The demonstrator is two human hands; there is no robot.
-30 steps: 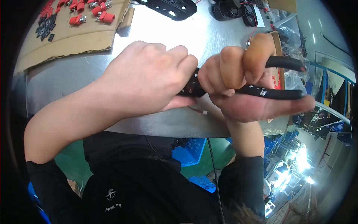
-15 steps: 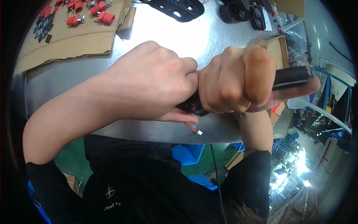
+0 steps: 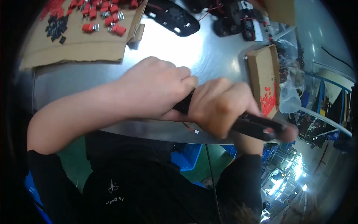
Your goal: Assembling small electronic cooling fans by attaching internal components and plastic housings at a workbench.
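My left hand [image 3: 160, 84] is closed around a black plastic part [image 3: 182, 105], most of which its fingers cover. A short red wire with a white connector [image 3: 196, 131] hangs below that part. Pressed close against it on the right is my right hand [image 3: 220, 104], wrapped around a black two-handled tool [image 3: 255, 127] that resembles pliers. Its handles stick out of the fist to the lower right, with a blurred fingertip beyond their ends. The tool's working end is hidden by my hand. Both hands are over the near part of the metal table [image 3: 220, 56].
On a cardboard sheet [image 3: 89, 50] at the far left lie several red connectors [image 3: 117, 30] and small black pieces [image 3: 56, 28]. Black housings [image 3: 171, 18] with red wires lie at the back. A cardboard box [image 3: 255, 67] with small red pieces stands right; a blue bin [image 3: 184, 158] is below.
My right hand has turned, swinging the tool's handles down from level to sloping lower right. Both hands sit slightly lower in view, and the view itself has shifted. The grips persist.
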